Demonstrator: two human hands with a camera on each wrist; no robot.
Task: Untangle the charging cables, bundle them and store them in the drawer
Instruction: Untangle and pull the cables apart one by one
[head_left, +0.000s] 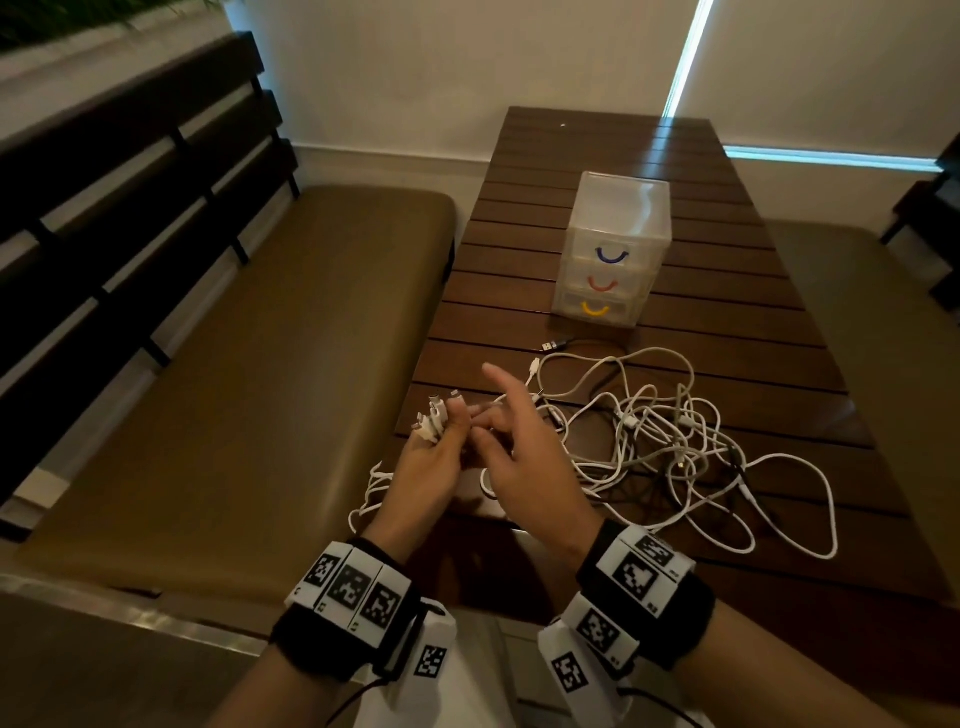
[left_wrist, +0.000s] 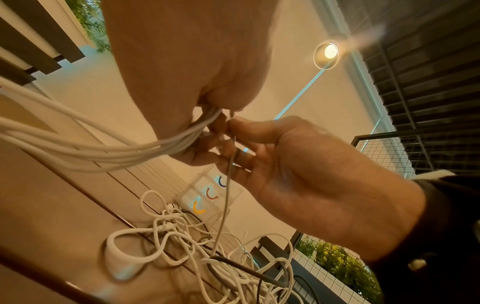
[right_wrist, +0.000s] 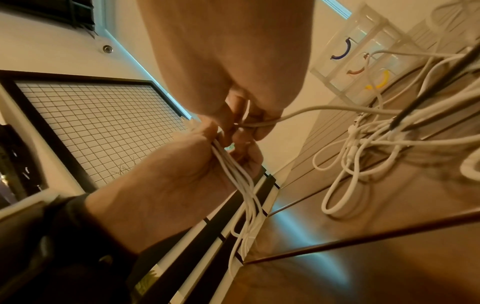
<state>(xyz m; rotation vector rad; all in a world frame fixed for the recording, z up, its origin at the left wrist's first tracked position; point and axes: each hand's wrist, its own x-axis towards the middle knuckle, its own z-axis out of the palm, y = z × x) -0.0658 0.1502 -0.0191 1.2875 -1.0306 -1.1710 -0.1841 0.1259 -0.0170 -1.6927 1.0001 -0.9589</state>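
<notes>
My left hand (head_left: 441, 441) grips a bunch of white cable ends (head_left: 428, 421) over the table's near left corner; their plugs stick out above the fist. From this bunch, loose strands (head_left: 370, 493) hang down past the table edge. My right hand (head_left: 498, 426) is pressed against the left one, pinching one thin cable (left_wrist: 228, 185), index finger raised. That cable runs down to the tangle of white and dark cables (head_left: 675, 447) on the table. In the right wrist view my left hand (right_wrist: 182, 164) clutches the bundle (right_wrist: 233, 176). The clear drawer unit (head_left: 613, 249) stands beyond with all drawers closed.
The slatted dark wooden table (head_left: 571, 156) stretches away towards a white wall. A cushioned bench (head_left: 234, 389) with a dark slatted back runs along the left, and another cushion (head_left: 857, 338) lies on the right. A dark USB plug (head_left: 551, 345) lies in front of the drawers.
</notes>
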